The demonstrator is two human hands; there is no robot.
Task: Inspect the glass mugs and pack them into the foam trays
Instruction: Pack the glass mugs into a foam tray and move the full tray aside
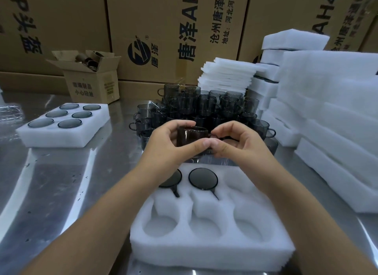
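Note:
A dark smoked glass mug (191,134) is held up in front of me, above the far edge of the near foam tray (212,246). My left hand (169,143) grips its body from the left. My right hand (239,141) pinches the handle side. Two mugs (203,178) sit in the tray's far row, left and middle pockets; the left one is partly hidden by my forearm. The three near pockets hold nothing; the far right pocket is hidden by my right wrist. Behind my hands stands a pile of several loose mugs (202,104).
A filled foam tray (61,135) with several mugs lies at the left on the steel table. Behind it stands a small open carton (92,88). Foam lids (227,74) and stacked foam trays (331,115) stand at the right. Large cartons (163,29) wall the back.

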